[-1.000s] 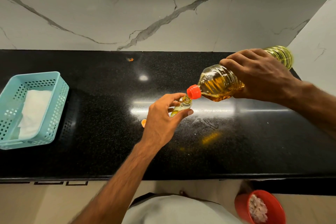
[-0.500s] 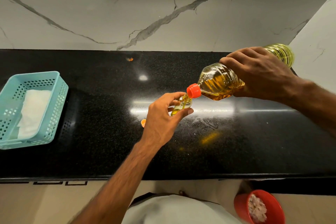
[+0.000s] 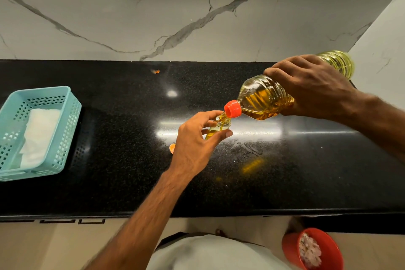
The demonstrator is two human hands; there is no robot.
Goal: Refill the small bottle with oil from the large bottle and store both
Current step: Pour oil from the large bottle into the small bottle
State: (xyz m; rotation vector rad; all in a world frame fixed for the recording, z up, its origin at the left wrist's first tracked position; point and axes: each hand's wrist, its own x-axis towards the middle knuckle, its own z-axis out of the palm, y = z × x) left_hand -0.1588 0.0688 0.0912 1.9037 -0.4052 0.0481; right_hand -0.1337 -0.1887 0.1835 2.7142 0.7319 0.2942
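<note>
My right hand grips the large clear bottle of golden oil, tilted down to the left so its orange spout cap meets the mouth of the small bottle. My left hand holds the small glass bottle between thumb and fingers above the black counter; oil is visible inside it. A small orange cap lies on the counter just left of my left hand, partly hidden by it.
A light blue perforated basket with a white cloth inside stands at the counter's left. A red bin sits on the floor at the lower right. Marble wall behind and at the right. Wet smears mark the counter under the bottles.
The large bottle's rear end has risen slightly, steepening its tilt. The small bottle and my left hand have stayed in place.
</note>
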